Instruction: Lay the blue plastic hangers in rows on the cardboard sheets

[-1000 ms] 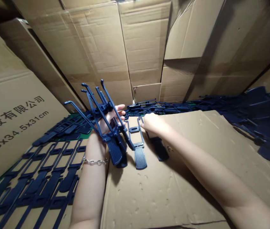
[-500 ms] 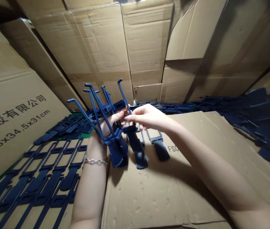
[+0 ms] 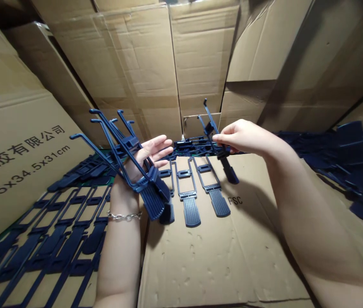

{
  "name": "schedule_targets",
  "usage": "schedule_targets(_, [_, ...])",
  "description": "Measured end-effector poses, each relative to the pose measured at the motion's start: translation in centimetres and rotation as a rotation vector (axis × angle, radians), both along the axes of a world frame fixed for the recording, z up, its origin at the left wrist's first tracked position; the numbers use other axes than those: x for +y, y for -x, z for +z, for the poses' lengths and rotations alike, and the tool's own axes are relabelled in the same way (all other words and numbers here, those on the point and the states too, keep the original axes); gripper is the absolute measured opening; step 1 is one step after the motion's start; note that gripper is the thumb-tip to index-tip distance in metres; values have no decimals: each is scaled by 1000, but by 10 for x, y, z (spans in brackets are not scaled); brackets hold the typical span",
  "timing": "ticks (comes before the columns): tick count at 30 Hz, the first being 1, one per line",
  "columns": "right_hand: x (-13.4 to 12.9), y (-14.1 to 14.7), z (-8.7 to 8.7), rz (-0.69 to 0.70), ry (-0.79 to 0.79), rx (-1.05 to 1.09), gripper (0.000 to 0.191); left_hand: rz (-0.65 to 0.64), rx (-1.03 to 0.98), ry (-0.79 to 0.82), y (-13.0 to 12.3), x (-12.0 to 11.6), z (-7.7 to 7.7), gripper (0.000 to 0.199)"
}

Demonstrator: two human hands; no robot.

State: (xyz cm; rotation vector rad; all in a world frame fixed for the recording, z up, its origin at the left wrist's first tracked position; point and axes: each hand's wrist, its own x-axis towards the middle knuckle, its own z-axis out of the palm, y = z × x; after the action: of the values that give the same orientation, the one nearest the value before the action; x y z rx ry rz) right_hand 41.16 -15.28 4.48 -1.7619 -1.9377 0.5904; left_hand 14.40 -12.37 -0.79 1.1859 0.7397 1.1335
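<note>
A sheet of flat cardboard [image 3: 194,273], dented and printed "FSC", serves as the work surface. Tall brown cartons [image 3: 136,72], creased and taped, wall in the far side, and a printed box [image 3: 14,124] bearing dark characters slants up at the left. A dark heap of parts [image 3: 325,145] spreads along the right, while rows of dark blue pieces [image 3: 66,244] lie overlapping on brown board at the left, with green showing behind them.

On the cardboard lie three flat frames [image 3: 192,211], smooth, dark blue and plastic-looking: slim parallel rails, a slotted crossbar and a ribbed, round-ended paddle; the leftmost is partly hidden. The right hand [image 3: 243,134] has its grip closed in a pinch on a raised frame [image 3: 230,172], held tilted above the cardboard, paddle downward. The left hand [image 3: 144,155] has its grip loose, fingers spread; a bundle of frames [image 3: 152,205] hangs around that hand, hooked rail ends upward, paddles low. A chain bracelet [image 3: 123,216] circles the left wrist.
</note>
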Motion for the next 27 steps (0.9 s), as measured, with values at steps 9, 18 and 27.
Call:
schedule_targets(9, [24,-22,-37,-92,506,-533,28,103,-62,-28,7,-6,4,22])
schedule_targets(18, [30,8,-67,15,681,-448,21,124,-40,-32,4,-4,4,21])
schedule_targets(27, [11,35,-55,232,175,-478,82,167,-61,-2,8,1,5,18])
